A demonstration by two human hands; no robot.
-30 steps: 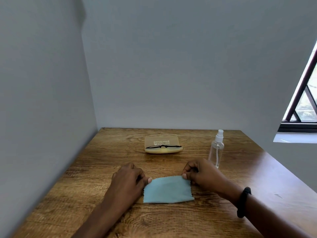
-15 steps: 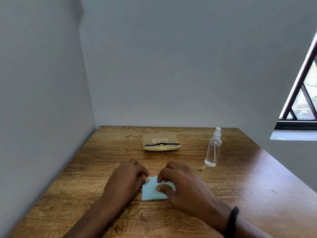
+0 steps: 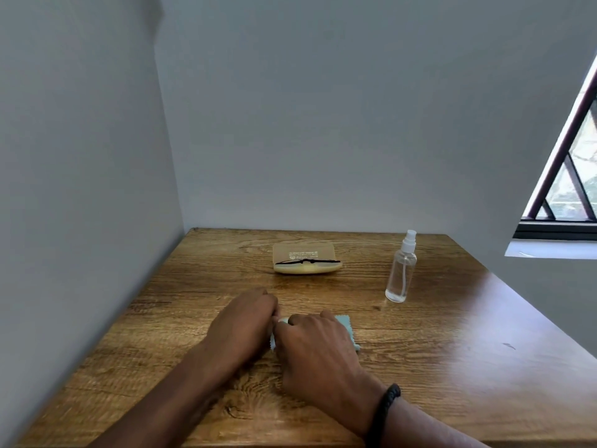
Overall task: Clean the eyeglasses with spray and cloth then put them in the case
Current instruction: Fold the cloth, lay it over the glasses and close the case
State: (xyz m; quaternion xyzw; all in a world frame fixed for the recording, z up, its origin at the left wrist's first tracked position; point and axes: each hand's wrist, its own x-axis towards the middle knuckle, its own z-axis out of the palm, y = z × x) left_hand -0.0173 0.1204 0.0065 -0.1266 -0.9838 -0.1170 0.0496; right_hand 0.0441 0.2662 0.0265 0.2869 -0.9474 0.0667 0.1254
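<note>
Two hands down on the pale-blue microfibre cloth (image 3: 347, 324) on the brown wood-grain table (image 3: 452, 350): right hand (image 3: 318, 349) covering most of it, pinching near its left edge; left hand (image 3: 242, 321) curled against that edge, grip impossible to tell. Probably readying the cloth; no spraying yet. Next, reach beyond-right of the cloth for the upright clear plastic spray bottle (image 3: 400, 274). Straight beyond the cloth, black eyeglasses (image 3: 307, 262) on the tan case (image 3: 303, 252); lenses, case opening indistinct.

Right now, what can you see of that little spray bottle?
The spray bottle is small, slim and clear, plastic by its look, with a white pump nozzle on top. It stands upright on the wooden table, right of the tan case and apart from it. Only the table touches it.
</note>
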